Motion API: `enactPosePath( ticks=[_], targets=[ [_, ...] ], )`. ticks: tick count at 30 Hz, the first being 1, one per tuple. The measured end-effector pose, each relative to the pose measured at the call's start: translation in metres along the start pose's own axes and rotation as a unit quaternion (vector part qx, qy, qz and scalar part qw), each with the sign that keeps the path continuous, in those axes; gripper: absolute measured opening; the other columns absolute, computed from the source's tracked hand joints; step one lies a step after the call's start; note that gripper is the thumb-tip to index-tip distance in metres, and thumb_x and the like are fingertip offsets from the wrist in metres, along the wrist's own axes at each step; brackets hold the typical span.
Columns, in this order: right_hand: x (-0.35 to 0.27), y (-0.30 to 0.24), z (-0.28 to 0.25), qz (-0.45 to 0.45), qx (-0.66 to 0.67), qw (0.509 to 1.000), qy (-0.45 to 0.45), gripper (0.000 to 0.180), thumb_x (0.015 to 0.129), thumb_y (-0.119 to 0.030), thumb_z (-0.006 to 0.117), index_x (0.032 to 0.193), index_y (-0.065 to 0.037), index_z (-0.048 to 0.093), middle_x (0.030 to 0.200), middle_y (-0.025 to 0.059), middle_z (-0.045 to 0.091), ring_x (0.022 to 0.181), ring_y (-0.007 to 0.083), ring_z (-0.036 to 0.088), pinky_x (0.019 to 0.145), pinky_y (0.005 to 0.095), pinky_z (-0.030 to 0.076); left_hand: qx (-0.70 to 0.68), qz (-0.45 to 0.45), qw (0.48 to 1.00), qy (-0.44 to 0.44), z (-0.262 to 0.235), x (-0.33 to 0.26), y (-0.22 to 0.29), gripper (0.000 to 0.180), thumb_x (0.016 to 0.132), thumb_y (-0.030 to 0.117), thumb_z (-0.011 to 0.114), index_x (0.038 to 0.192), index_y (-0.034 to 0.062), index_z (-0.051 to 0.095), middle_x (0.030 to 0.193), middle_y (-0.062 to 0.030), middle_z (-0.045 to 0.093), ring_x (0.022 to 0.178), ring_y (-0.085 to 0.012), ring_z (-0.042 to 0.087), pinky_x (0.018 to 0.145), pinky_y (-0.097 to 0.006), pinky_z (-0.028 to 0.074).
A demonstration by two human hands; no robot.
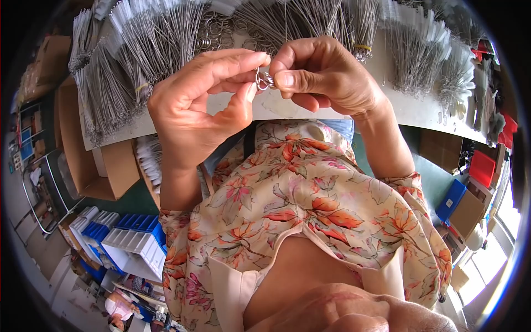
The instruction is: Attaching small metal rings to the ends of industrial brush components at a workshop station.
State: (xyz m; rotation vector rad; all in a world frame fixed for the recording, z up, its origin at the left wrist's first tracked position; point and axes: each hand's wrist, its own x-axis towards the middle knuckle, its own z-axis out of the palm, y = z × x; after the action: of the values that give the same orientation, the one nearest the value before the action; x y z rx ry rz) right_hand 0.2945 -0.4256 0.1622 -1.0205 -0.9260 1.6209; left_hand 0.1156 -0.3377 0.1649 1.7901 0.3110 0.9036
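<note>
My left hand (pixel 202 102) is raised over the table's near edge, its thumb and index fingertip pinched on a small shiny metal ring (pixel 261 80). From the other side my right hand (pixel 332 77) closes thumb and fingers on the same cluster of silver rings (pixel 267 82); its fingertips hide part of them. Whether the rings are linked cannot be made out. Just beyond the hands, a heap of loose metal rings (pixel 218 32) lies on the white table (pixel 276 105).
Bundles of thin wire stems with pale, bristle-like ends (pixel 160 39) cover the table's left; more bundles (pixel 417 52) lie right. An open cardboard box (pixel 102 171) stands at lower left, near blue and white bins (pixel 135 243). Another person (pixel 119 307) is far off.
</note>
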Motion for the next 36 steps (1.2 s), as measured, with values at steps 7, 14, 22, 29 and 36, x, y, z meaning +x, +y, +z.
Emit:
enactPosePath(
  ticks=[7,14,22,29,36],
  targets=[
    [0.004,0.012,0.017,-0.099,-0.022,0.988,0.116,0.017,0.084,-0.02,0.063,0.083,-0.003,0.062,0.073,0.0009,0.062,0.057,0.0039,0.053,0.048,0.0174,0.04,-0.017,-0.033,0.999,-0.01,-0.001,-0.002,-0.007,0.027,0.073,-0.013,0.059,0.099,-0.0061,0.061,0.094,-0.013,0.063,0.08,-0.015,0.063,0.071,-0.024,0.054],
    [0.007,0.002,0.009,-0.067,-0.076,0.992,0.07,0.015,0.084,-0.016,0.062,0.088,-0.002,0.06,0.068,-0.0001,0.058,0.057,0.0045,0.054,0.045,0.0172,0.04,0.021,-0.026,0.999,-0.021,-0.008,0.003,-0.008,0.028,0.073,-0.012,0.06,0.099,-0.0042,0.062,0.095,-0.0117,0.063,0.078,-0.0126,0.062,0.069,-0.022,0.053],
    [0.019,0.049,0.016,-0.273,-0.324,0.884,0.198,0.004,0.076,-0.008,0.064,0.077,-0.005,0.062,0.07,0.0038,0.06,0.059,0.0165,0.058,0.051,0.0252,0.046,-0.021,-0.094,0.992,-0.076,-0.029,0.021,-0.02,0.021,0.077,-0.004,0.061,0.098,-0.0024,0.063,0.091,-0.01,0.064,0.079,-0.0114,0.062,0.07,-0.021,0.051],
    [0.03,0.117,0.015,-0.366,-0.624,0.681,0.11,0.009,0.069,-0.012,0.062,0.077,-0.01,0.061,0.071,0.0011,0.055,0.073,0.0173,0.057,0.064,0.0311,0.047,0.579,-0.239,0.779,0.012,-0.094,0.06,-0.106,0.036,0.077,0.04,0.064,0.082,0.0045,0.064,0.075,-0.0081,0.065,0.067,-0.0219,0.062,0.062,-0.032,0.046],
    [0.023,0.011,-0.073,-0.165,-0.563,0.67,0.455,0.022,0.079,-0.028,0.065,0.074,-0.007,0.063,0.066,0.0063,0.062,0.061,0.0176,0.06,0.055,0.0301,0.047,0.502,-0.214,0.834,0.088,-0.116,0.045,-0.11,0.022,0.078,0.027,0.055,0.081,0.0079,0.065,0.079,-0.0117,0.065,0.077,-0.028,0.063,0.067,-0.036,0.048]
  ],
)
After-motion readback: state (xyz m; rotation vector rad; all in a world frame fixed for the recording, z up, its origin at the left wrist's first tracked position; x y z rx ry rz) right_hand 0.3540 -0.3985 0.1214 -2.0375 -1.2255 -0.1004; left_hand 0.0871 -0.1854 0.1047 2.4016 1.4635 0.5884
